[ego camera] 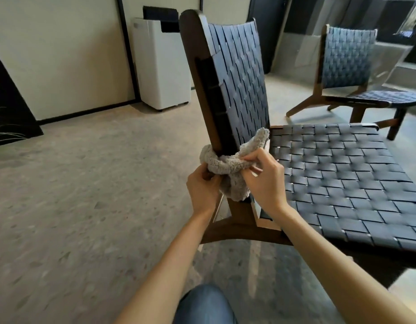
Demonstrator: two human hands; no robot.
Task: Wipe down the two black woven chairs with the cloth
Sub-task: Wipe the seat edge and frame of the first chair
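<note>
The grey cloth [228, 164] is wrapped round the near chair [337, 174]'s wooden back post, low down. The left hand [203, 185] and right hand [264, 178] each grip an end. Fingertips hide in cloth. The second chair [349, 61] stands behind, partly cut off.

No legible text anywhere.

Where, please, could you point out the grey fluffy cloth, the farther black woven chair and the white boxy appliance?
grey fluffy cloth [228, 163]: head view, on its bunched middle.
farther black woven chair [348, 57]: head view, on its woven backrest.
white boxy appliance [165, 66]: head view, on its main white panel.
</note>
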